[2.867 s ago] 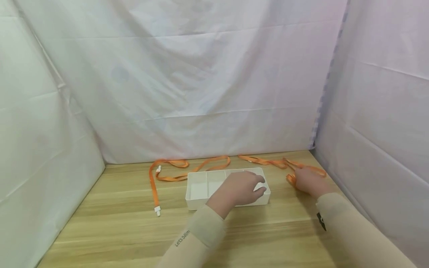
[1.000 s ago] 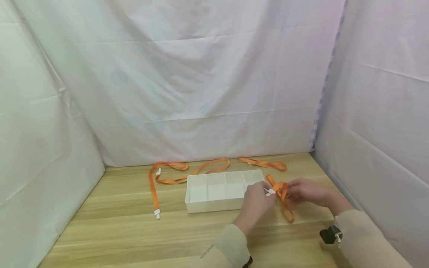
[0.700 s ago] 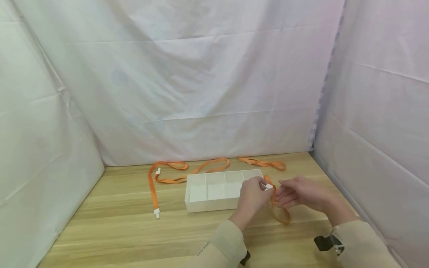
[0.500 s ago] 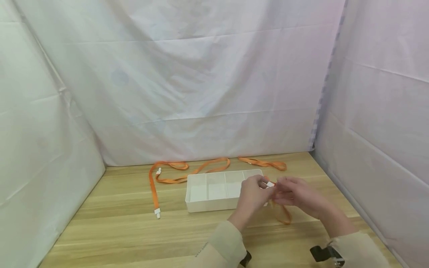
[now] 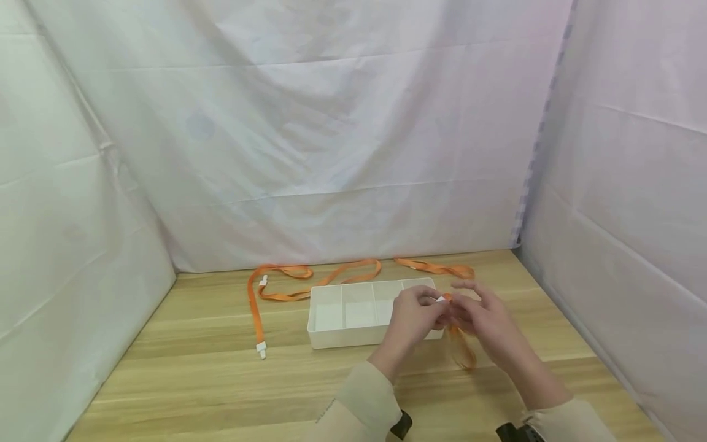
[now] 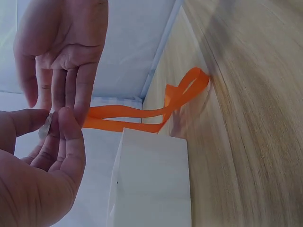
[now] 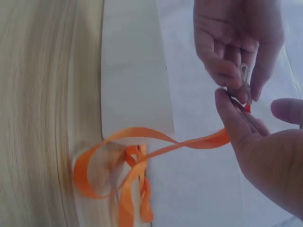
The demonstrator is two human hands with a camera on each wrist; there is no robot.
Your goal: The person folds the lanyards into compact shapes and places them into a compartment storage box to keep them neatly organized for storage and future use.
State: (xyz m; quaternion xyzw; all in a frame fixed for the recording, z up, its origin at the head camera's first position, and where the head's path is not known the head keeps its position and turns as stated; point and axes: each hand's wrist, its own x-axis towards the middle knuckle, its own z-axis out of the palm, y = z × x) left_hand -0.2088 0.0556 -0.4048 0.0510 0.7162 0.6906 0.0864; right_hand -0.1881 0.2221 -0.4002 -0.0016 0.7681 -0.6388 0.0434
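In the head view my left hand (image 5: 409, 316) pinches the white clip (image 5: 440, 299) of an orange lanyard (image 5: 466, 357) just above the box's right end. My right hand (image 5: 488, 319) meets it from the other side. Its fingers lie nearly straight along the strap by the clip, and the thumb (image 7: 286, 111) stands apart in the right wrist view. From between the hands the strap (image 7: 139, 132) hangs in a loop toward the table. In the left wrist view the clip (image 6: 45, 127) sits between left thumb and fingers.
A white divided box (image 5: 353, 336) stands beside the hands. Behind its right end lies an orange lanyard (image 5: 433, 267). More orange strap (image 5: 256, 313) with white clips (image 5: 261, 350) lies to the left and behind the box. White cloth (image 5: 353, 153) walls the table (image 5: 221, 393).
My right hand has brought the lanyard from the table's right side to the box's right end. My left hand has taken its clip. Lately the right fingers have straightened along the strap.
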